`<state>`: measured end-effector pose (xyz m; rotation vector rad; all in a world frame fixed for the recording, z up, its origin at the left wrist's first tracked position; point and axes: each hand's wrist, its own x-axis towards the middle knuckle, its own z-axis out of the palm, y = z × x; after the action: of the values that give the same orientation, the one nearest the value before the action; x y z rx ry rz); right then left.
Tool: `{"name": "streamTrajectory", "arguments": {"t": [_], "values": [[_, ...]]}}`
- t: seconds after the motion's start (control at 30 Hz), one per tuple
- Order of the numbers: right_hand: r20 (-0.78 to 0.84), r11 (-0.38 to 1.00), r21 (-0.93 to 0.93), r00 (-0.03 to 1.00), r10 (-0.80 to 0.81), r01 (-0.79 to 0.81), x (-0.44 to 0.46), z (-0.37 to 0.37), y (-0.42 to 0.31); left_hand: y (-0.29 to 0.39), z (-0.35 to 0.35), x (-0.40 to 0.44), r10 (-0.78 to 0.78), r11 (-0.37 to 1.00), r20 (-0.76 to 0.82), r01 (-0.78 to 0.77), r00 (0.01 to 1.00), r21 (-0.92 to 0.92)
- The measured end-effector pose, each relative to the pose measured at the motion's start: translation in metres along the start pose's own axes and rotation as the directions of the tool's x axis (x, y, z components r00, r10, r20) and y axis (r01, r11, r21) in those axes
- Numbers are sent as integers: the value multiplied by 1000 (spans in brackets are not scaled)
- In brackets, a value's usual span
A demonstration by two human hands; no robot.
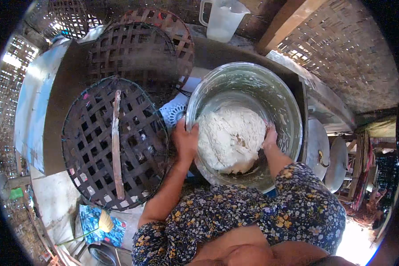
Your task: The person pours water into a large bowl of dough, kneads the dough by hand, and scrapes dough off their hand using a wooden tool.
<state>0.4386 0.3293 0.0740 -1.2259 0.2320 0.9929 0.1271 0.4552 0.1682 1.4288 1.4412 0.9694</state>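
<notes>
A large metal basin (246,80) stands in front of me, its inner wall smeared with white paste. Inside it sits a big, rough lump of pale dough (228,133). My left hand (185,139) grips the basin's left rim, the thumb over the edge and the other fingers partly hidden outside. Down in the basin, my right hand (270,136) is pressed against the dough's right side. Its fingers curl around the lump and are coated with dough; the fingertips are partly hidden.
Left of the basin lies a round woven bamboo tray (139,155) with a wooden stick (117,146) across it. More woven trays (133,51) lean behind. A plastic pitcher (224,20) stands at the back. Metal lids (317,150) are at the right.
</notes>
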Motion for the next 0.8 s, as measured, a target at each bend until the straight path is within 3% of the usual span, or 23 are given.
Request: {"name": "streamTrajectory", "arguments": {"t": [0.17, 0.23, 0.33, 0.47, 0.57, 0.63, 0.67, 0.73, 0.77, 0.8], "values": [[162, 985, -34, 972, 173, -169, 21, 8, 11, 24, -5, -3, -71, 996, 30, 73, 997, -59], [261, 959, -11, 925, 276, -283, -25, 70, -3, 28, -5, -2, -86, 994, 51, 90, 995, -67], [283, 938, -55, 895, 345, -343, -21, 86, 3, 33, -7, -4, -100, 991, 43, 104, 994, -85], [503, 942, -20, 811, 298, -334, 27, 85, 28, 27, -6, -1, -50, 998, 22, 51, 999, -40], [584, 926, -50, 741, 332, -375, -4, 128, 24, 19, -8, 4, -20, 1000, 61, 19, 998, 16], [614, 918, -114, 700, 365, -379, -21, 135, 19, 12, -6, 6, 15, 993, -23, -12, 1000, 121], [605, 932, -308, 717, 345, -188, -38, 135, 12, 9, -6, 5, 28, 985, -59, -17, 998, 172], [601, 748, -629, 743, 294, 212, -105, 150, -18, 15, -10, 4, 66, 981, -58, -54, 996, 188], [836, 336, -546, 527, 155, 767, -108, 132, -15, 14, -11, 4, 103, 982, -49, -94, 993, 163], [873, 150, -473, 438, 214, 868, -124, 121, -16, 14, -11, 4, 140, 981, -38, -134, 989, 138]]}}
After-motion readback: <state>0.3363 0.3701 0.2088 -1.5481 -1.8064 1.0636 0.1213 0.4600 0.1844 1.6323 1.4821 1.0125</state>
